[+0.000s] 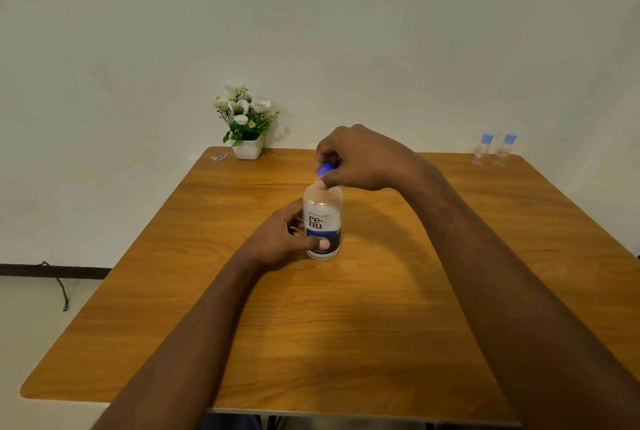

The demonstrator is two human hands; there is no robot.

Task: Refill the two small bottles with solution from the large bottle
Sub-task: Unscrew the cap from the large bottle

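Note:
The large clear bottle (322,208), with a white and dark blue label, stands upright near the middle of the wooden table (346,325). My left hand (284,239) wraps around its lower body from the left, thumb across the label. My right hand (363,159) comes over the top and pinches the blue cap (325,169); most of the cap is hidden under my fingers. Two small clear bottles with light blue caps stand side by side at the far right corner, one on the left (482,149) and one on the right (504,149), well away from both hands.
A white pot of artificial flowers (246,124) stands at the table's far edge, left of centre, against the wall. A small wrapper-like scrap (219,157) lies at the far left corner. A dark cable (59,286) trails on the floor to the left.

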